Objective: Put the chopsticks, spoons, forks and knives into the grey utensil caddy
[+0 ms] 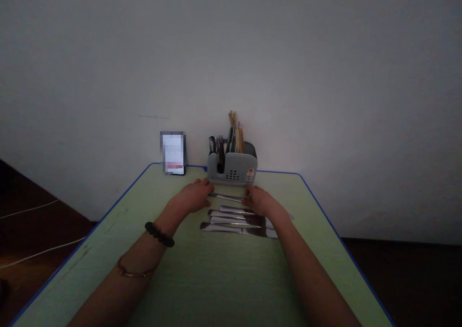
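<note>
A slim silver table knife (229,198) lies crosswise between my hands, just in front of the grey utensil holder. My left hand (194,195) is at its left end, with thumb and fingers closed about the tip of it. The fingers of my right hand (260,202) are closed on the other end and hide it. Nearer to me, several table knives (231,228) lie side by side in a row, handles to the left. My right hand and forearm cover part of their right ends.
The grey utensil holder (233,169), filled with chopsticks (239,139) and dark-handled utensils, stands at the back edge against the white wall. Left of it a phone (173,153) leans on the wall. The light green table (212,279) has a blue rim.
</note>
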Demonstrator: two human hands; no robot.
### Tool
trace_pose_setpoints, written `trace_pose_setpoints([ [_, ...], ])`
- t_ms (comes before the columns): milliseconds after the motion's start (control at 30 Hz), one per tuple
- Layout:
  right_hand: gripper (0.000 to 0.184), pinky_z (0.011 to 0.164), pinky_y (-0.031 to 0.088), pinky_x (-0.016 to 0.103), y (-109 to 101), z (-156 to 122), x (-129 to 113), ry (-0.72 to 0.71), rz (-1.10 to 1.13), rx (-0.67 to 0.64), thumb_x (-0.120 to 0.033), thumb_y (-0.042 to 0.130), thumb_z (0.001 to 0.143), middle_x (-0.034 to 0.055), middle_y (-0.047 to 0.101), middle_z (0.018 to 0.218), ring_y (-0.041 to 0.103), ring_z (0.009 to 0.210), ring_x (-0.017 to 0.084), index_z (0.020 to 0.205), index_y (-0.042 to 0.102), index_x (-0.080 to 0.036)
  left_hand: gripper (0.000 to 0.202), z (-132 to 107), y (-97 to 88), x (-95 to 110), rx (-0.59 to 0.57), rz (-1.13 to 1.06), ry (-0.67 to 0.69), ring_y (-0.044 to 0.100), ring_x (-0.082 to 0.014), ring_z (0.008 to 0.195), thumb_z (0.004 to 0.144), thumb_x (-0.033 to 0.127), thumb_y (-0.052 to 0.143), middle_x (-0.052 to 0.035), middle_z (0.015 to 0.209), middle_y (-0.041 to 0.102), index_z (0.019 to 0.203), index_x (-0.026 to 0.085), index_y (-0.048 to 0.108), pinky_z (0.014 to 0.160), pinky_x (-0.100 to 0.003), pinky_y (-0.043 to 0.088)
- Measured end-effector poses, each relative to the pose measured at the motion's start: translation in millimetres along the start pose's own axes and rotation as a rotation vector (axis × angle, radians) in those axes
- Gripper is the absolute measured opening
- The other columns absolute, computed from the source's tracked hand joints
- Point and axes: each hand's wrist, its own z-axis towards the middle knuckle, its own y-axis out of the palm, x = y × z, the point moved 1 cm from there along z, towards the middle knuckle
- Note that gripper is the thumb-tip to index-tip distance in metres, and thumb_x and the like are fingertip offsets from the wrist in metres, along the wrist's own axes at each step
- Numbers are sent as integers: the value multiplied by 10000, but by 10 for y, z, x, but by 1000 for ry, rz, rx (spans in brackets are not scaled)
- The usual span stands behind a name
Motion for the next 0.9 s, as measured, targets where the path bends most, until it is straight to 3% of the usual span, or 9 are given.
trace_pose_setpoints([
  [100,303,780,430,300,70,30,-35,0,-5,4,-227,527,857,206,597,1168,609,1004,256,1117,552,-73,294,73,104,-16,-1,0,-12,538,-264,1041,775,155,566,-117,1148,577,1069,160,579,867,-356,426],
  [300,159,754,435,283,39,-14,-49,-93,6,-31,-186,569,822,186,668,1011,635,928,245,916,643,-81,143,138,181,-37,13,-31,-10,559,-273,992,803,162,524,-149,1056,621,926,133,590,815,-359,433],
  [500,178,717,449,263,-367,-188,94,-212,117,121,-239,438,914,109,676,949,621,841,174,902,587,-142,191,-3,-100,-9,31,-157,50,595,-175,770,903,291,399,-62,898,655,947,171,541,659,-265,437],
  [600,212,609,472,261,-571,-266,204,-296,495,291,-333,415,924,44,669,754,608,644,140,885,541,-167,260,-104,-292,-1,85,-327,144,579,-163,743,914,367,369,-48,873,644,949,167,531,631,-252,423],
  [733,258,535,494,241,-690,-311,265,-351,1096,568,-449,511,859,28,679,807,616,579,110,839,509,-192,235,-166,-342,-57,-48,-475,186,586,-162,704,889,317,388,-47,798,645,899,151,554,610,-248,428],
  [800,280,559,519,245,-701,-316,248,-320,1258,653,-474,544,833,30,695,857,617,561,94,846,499,-198,239,-161,-310,-73,-74,-484,188,599,-169,744,885,316,400,-56,843,657,931,153,567,648,-258,444],
  [900,301,584,537,252,-706,-315,190,-297,1378,689,-492,571,808,19,706,830,645,579,104,854,480,-208,303,-141,-287,-40,9,-455,200,600,-192,857,897,391,400,-73,993,656,1019,174,572,730,-283,451],
])
